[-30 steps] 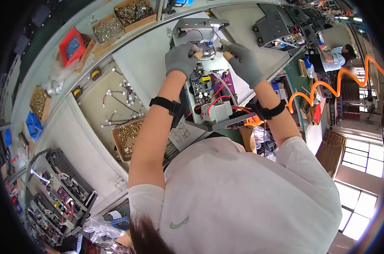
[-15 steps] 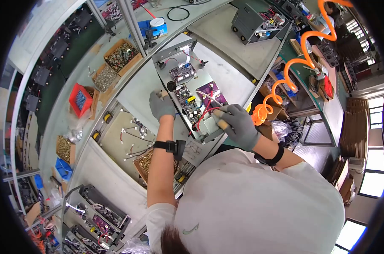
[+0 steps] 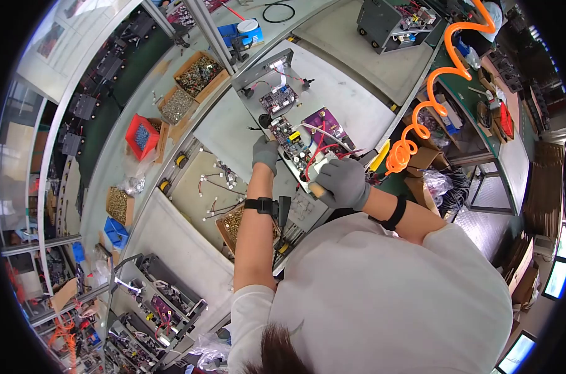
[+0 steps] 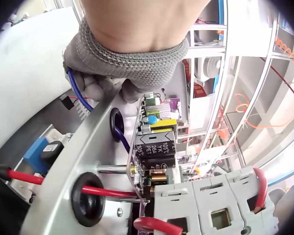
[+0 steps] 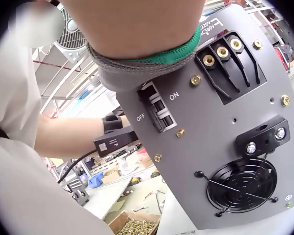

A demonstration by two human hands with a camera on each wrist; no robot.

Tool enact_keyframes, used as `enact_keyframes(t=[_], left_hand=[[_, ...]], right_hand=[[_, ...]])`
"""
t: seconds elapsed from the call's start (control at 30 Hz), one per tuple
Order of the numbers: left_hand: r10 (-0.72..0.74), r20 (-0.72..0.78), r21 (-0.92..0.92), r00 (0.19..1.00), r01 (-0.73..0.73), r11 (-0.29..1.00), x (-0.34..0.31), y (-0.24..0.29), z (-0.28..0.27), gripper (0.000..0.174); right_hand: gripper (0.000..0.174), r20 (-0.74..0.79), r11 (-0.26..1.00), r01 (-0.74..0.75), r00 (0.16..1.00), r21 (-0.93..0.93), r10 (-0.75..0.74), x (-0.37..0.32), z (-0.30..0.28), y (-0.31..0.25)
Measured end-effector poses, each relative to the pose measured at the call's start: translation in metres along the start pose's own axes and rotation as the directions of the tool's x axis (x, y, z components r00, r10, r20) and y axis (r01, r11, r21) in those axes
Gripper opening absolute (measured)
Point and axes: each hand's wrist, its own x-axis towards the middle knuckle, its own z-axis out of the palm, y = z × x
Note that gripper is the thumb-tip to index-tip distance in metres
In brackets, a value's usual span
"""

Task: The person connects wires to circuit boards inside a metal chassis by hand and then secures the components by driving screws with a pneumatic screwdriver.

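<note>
An opened machine unit with a grey metal frame (image 4: 68, 181) lies on the bench, circuit boards (image 3: 289, 138) and a purple board (image 3: 328, 128) inside. My gloved left hand (image 3: 265, 156) is at its left side; in the left wrist view its fingers (image 4: 95, 89) curl over the frame's edge beside a blue wire (image 4: 77, 89). My gloved right hand (image 3: 342, 182) holds the near end, by the light grey switch block (image 4: 215, 200) with red cables. In the right wrist view that glove (image 5: 137, 73) lies over the dark end panel (image 5: 201, 142), its fingertips hidden.
Boxes of small metal parts (image 3: 200, 78) and a red bin (image 3: 142, 136) stand at the left. Loose wire bundles (image 3: 223, 177) lie nearer, beside a screw box (image 3: 232, 227). Another unit (image 3: 395, 28) sits at the far right; an orange coiled hose (image 3: 417, 128) hangs at the right.
Both hands have come back from the far circuit board. My left hand has moved onto the unit's left side; my right hand reached the near end and stays there. The head view has shifted.
</note>
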Motion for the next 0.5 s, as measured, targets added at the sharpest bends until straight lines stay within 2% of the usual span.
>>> enact_keyframes(t=[0.1,0.17,0.23,0.3,0.33,0.37,0.4,0.43,0.5], left_hand=[[-0.043,-0.052,0.047,0.998,0.045,0.998,-0.027,-0.016,-0.006,0.015],[-0.020,-0.080,0.113,0.997,0.029,0.993,-0.038,-0.035,-0.006,0.021],[-0.006,-0.110,-0.013,0.994,0.004,1.000,-0.055,-0.021,0.000,0.037],[-0.024,0.004,-0.012,1.000,0.024,1.000,-0.060,0.002,0.000,0.039],[0.011,-0.161,0.158,0.987,0.015,0.987,-0.071,0.020,0.006,0.040],[0.075,-0.308,0.322,0.948,0.030,0.946,-0.079,0.035,0.014,0.041],[0.241,-0.470,0.328,0.849,-0.085,0.941,-0.083,0.042,0.021,0.044],[0.238,-0.475,0.320,0.847,-0.086,0.944,-0.084,0.050,0.020,0.044],[0.600,-0.291,0.649,0.745,-0.307,0.696,-0.086,0.063,0.019,0.045]], right_hand=[[0.018,-0.004,0.986,0.167,0.986,0.027,-0.167,-0.011,-0.007,0.016],[0.019,0.028,0.968,0.244,0.969,0.064,-0.246,-0.014,-0.015,0.026],[0.020,0.027,0.964,0.256,0.966,0.073,-0.259,-0.012,-0.020,0.033],[0.020,-0.012,0.970,0.216,0.976,0.109,-0.216,-0.009,-0.022,0.043],[0.021,-0.005,0.973,0.203,0.979,0.105,-0.204,-0.007,-0.023,0.046],[0.021,0.001,0.977,0.189,0.982,0.095,-0.190,-0.005,-0.025,0.046],[0.021,0.006,0.976,0.197,0.980,0.096,-0.199,-0.005,-0.023,0.043],[0.020,0.001,0.977,0.200,0.980,0.075,-0.201,-0.006,-0.020,0.038],[0.020,0.002,0.977,0.208,0.978,0.047,-0.208,-0.008,-0.018,0.039]])
